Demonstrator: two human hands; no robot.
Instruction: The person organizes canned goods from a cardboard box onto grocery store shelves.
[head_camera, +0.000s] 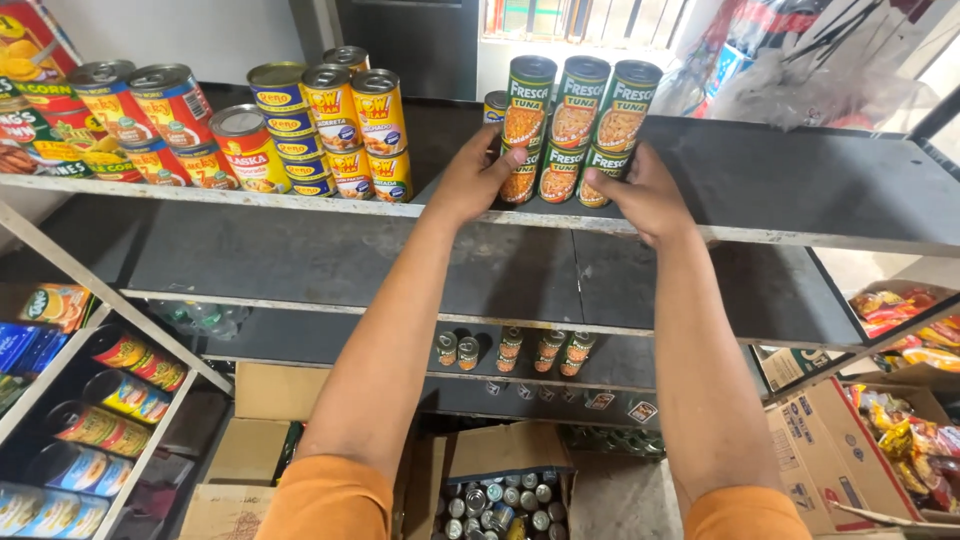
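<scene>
On the far left of the top shelf (800, 180) stand red cans (172, 100), some stacked on others. Next to them is one red and white can (245, 148). Then come yellow cans (350, 125), stacked in two and three layers.

In the middle of the shelf stand the green cans (565, 125), two high in a tight bunch. The left hand (475, 180) presses on the left side of the bunch, with its thumb on the front of a bottom can. The right hand (645, 195) presses on the right side, fingers curled round a bottom can. Both hands grip the bunch between them. Both arms wear orange sleeves (330, 500).

Two shelves lower sits a row of small green cans (510, 350). On the floor below is an open cardboard box (505, 490) with can tops showing. To the right are boxes with red snack bags (900, 310).
</scene>
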